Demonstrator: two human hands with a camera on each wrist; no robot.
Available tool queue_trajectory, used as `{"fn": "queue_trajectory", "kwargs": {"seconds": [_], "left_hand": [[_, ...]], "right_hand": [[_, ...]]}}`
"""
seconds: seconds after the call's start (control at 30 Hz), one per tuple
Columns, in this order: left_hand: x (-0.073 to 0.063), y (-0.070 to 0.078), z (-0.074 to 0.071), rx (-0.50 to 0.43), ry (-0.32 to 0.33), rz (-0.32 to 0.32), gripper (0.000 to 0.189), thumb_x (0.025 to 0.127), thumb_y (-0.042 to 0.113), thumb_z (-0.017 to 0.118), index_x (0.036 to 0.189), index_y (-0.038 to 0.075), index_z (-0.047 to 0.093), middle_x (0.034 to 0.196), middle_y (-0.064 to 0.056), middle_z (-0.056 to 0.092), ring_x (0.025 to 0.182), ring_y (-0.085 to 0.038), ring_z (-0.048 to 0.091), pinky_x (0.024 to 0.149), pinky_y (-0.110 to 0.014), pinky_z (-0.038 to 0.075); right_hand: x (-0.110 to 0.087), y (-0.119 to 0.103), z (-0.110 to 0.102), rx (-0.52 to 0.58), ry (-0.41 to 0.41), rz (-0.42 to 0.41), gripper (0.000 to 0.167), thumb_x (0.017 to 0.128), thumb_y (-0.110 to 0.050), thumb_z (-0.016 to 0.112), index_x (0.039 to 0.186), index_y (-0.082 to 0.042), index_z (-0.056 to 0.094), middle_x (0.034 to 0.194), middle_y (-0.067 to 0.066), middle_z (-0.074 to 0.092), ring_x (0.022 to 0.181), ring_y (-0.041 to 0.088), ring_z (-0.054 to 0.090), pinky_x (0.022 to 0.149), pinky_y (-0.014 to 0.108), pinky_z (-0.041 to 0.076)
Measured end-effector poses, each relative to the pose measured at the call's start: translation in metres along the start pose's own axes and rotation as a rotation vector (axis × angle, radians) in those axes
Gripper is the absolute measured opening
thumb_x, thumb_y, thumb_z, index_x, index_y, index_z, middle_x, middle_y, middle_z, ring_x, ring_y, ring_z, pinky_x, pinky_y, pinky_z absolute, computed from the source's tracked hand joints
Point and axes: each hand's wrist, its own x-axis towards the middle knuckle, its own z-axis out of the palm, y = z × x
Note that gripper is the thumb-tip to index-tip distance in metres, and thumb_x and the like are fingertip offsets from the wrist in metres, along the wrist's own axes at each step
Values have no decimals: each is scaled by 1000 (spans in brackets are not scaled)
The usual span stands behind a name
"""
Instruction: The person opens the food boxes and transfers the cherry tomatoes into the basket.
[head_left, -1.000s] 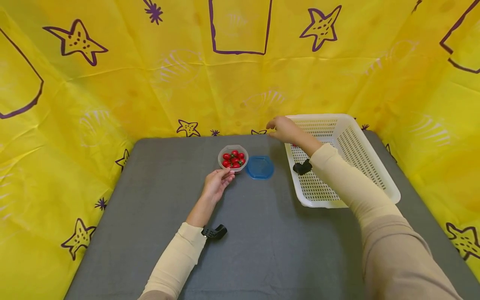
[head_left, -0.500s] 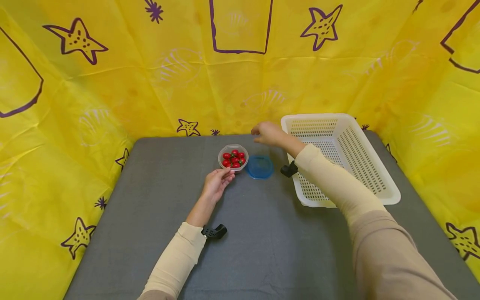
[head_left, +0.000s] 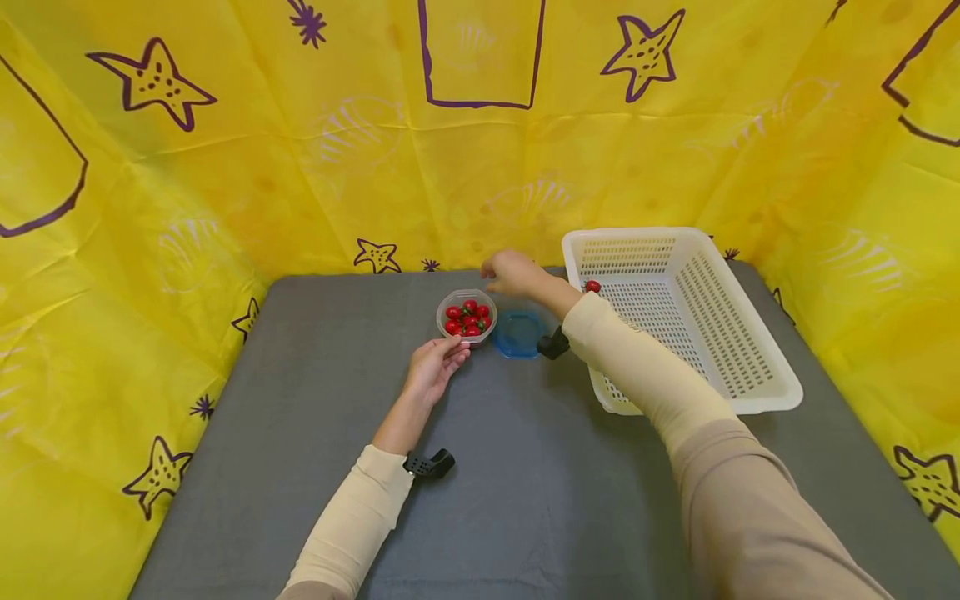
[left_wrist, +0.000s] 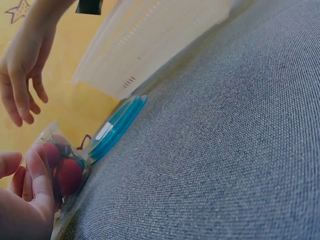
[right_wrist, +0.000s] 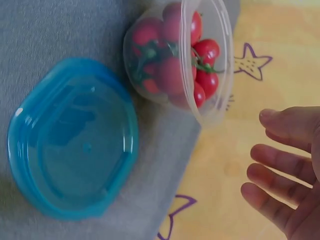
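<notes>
Observed from the room, the left hand (head_left: 437, 367) holds the near side of a clear container (head_left: 453, 298), its fingers bent against the container wall. The container stands upright on a grey cloth-covered table (head_left: 315, 358), toward the far edge, and contains a group of red cherry tomatoes (head_left: 469, 319) with green stems. A blue lid (head_left: 520, 335), separate from the container, lies flat on the table just to the right of it; whether the two edges touch, I cannot tell. The right hand (head_left: 516, 273) is raised beyond the lid, near the far right side of the container. Its fingers are spread apart and slightly bent, the thumb is clear of them, and it has hold of nothing. To the right of the lid stands a white perforated basket (head_left: 712, 317), its near left portion covered by the right forearm from my position. One red tomato (head_left: 592, 286) is visible inside the basket, at its left side toward the far end. A black wrist strap (head_left: 431, 463) is fitted at the left wrist. A yellow backdrop (head_left: 450, 192), printed with starfish and fish outlines, encloses the table at the rear and both sides.
</notes>
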Motion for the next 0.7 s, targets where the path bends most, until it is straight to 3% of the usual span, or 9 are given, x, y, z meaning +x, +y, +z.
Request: {"fn": "queue_trajectory", "kwargs": {"seconds": [0.33, 0.7], "left_hand": [[0, -1, 0, -7, 12, -9, 10, 97, 8, 58, 87, 6, 60, 71, 0, 71, 64, -9, 68, 65, -18, 55], [0, -1, 0, -20, 0, 11, 13, 96, 6, 58, 84, 7, 61, 71, 0, 71, 63, -9, 67, 64, -18, 56]], "right_hand": [[10, -12, 21, 45, -26, -8, 28, 92, -14, 65, 117, -2, 68, 118, 15, 68, 111, 29, 63, 98, 41, 51], [17, -18, 40, -58, -44, -43, 30, 88, -6, 61, 117, -4, 68, 118, 12, 67, 110, 28, 62, 98, 39, 51]]}}
